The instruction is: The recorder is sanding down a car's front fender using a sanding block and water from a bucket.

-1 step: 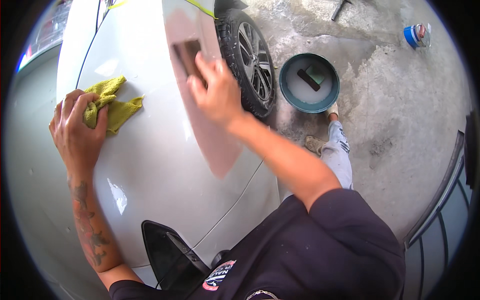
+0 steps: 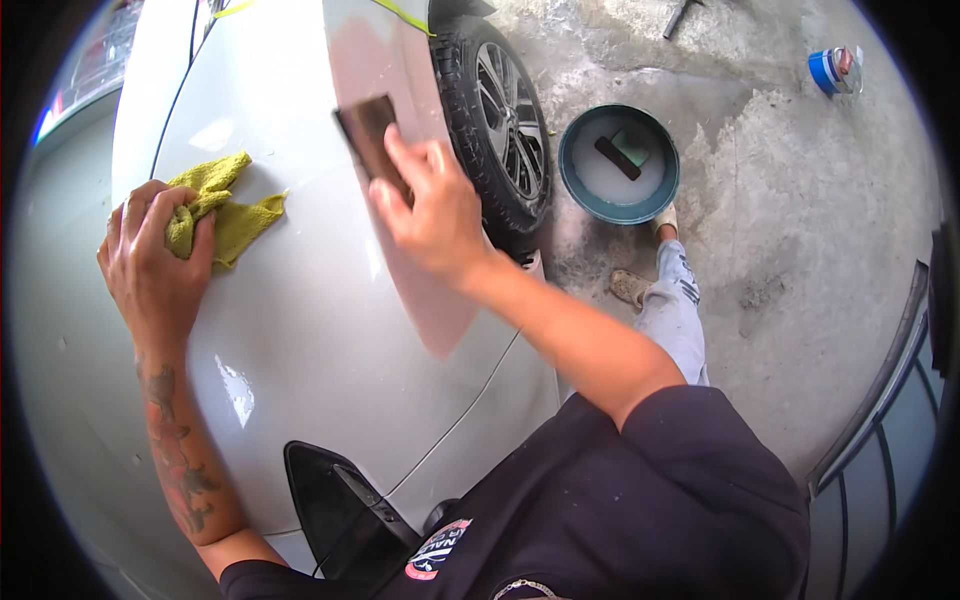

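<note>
My right hand [image 2: 428, 205] grips a dark brown sanding block [image 2: 372, 140] by its near side, fingers along its right edge. The block lies against a dull pinkish strip [image 2: 437, 315] that runs along the wheel arch of a light silver car [image 2: 300, 330]. Its underside is hidden, and the hand is a little blurred. To the left, my left hand [image 2: 155, 245] is closed on a crumpled yellow-green cloth [image 2: 240, 225], resting on the glossy panel. Part of the cloth spreads out past my thumb.
Right of the strip stands the car's wheel [image 2: 508, 125]. Beyond it, a dark green basin [image 2: 567, 165] of cloudy water holds a black block [image 2: 618, 158] and a greenish piece [image 2: 632, 145]. A blue can [image 2: 824, 72] sits farther off on the concrete floor [image 2: 780, 200].
My right hand and the sanding block have slid slightly toward me and to the left along the pinkish strip. My left hand and the cloth stay where they were.
</note>
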### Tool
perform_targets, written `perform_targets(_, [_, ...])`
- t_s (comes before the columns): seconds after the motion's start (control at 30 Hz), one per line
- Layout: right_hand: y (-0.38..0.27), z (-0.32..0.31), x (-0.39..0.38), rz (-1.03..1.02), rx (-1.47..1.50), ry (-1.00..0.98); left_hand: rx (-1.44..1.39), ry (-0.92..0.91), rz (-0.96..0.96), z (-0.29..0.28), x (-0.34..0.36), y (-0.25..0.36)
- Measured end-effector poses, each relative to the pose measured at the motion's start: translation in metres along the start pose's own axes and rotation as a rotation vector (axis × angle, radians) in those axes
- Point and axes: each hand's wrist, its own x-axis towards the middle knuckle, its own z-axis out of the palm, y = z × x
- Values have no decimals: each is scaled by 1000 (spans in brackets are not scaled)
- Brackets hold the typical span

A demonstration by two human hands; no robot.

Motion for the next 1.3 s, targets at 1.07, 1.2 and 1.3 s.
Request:
perform_targets(1.07, [35, -3, 24, 48, -78, 92, -4, 52, 39, 4, 3, -1])
perform_targets(1.2, [33, -7, 8, 77, -13, -20, 33, 41, 19, 8, 0, -7])
perform_targets(1.3, [12, -19, -71, -32, 47, -8, 46, 32, 18, 8, -2, -9])
